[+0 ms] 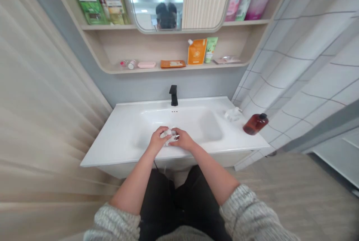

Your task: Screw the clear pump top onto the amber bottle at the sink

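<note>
My left hand (159,139) and my right hand (183,139) meet over the front edge of the white sink (209,123). Between them is a small clear and white object (169,136), blurred and partly covered by my fingers; its exact kind cannot be made out. The fingers of both hands curl round it from either side. To the right on the counter stands a white pump bottle (233,114), also blurred. Beside it, at the counter's right end, is a brown bottle (254,124) with a black cap.
A black faucet (174,95) rises behind the basin. Above is a shelf (134,69) holding an orange pouch (197,52), a green tube (210,50) and a pink soap box (147,64). A mirror (174,12) hangs over it. A beige curtain (42,102) is at left.
</note>
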The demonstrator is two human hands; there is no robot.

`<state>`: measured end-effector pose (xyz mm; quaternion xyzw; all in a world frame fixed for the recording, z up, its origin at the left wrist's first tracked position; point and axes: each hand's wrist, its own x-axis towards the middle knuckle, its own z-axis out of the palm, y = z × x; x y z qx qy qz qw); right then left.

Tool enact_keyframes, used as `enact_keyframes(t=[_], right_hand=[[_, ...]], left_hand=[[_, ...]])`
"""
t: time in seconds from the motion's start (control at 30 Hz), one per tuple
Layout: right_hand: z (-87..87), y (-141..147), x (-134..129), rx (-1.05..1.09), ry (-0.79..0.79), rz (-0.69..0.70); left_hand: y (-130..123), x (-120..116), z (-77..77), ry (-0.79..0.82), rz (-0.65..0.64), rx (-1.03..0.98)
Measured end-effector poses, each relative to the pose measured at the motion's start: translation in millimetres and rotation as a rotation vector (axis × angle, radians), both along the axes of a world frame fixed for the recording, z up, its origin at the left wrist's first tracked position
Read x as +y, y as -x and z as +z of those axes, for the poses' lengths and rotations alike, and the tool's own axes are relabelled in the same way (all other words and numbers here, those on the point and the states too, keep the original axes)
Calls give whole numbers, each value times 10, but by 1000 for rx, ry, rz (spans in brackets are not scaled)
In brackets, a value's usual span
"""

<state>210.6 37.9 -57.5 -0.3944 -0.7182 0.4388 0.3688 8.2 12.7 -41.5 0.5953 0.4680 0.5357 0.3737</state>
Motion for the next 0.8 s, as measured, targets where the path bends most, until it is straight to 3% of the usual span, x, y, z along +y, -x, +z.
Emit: enact_keyframes(t=[0.13, 0.27, 0.47, 0.8], right_hand=[[-12, 3, 6, -11, -15, -20], [5, -1, -9, 1, -5, -9], [11, -7, -19, 0, -11, -19], [-11, -5, 12, -35, -39, -29]], left_hand=[[-81, -1, 20, 32, 130, -9], [-96, 40, 143, -25, 224, 4], [51, 40, 331, -16, 119, 46], [108, -82, 433, -3, 171, 104]])
